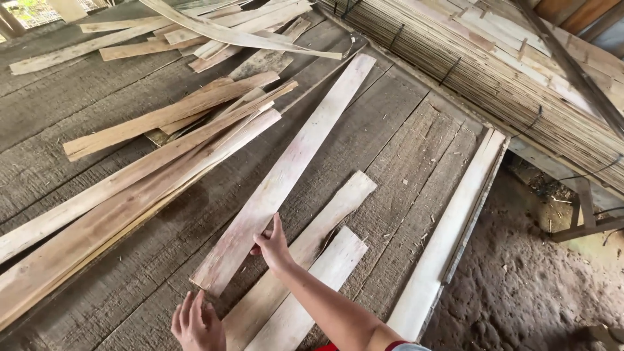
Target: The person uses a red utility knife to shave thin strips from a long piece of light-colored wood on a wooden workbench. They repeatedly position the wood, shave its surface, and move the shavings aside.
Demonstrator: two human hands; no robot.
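A long thin pale wood strip [286,169] lies diagonally on the grey plank platform [403,143]. My right hand [272,244] rests on its right edge near the lower end, thumb tucked under the edge, fingers flat and together. My left hand [197,322] hovers just below the strip's near end with fingers spread, holding nothing. Two shorter pale strips [318,257] lie side by side under and to the right of my right forearm.
A loose heap of long wood strips [149,143] covers the platform's left side. A big tied stack of thin slats [507,71] fills the upper right. A pale board [455,227] runs along the platform's right edge, with bare dirt ground [533,279] beyond.
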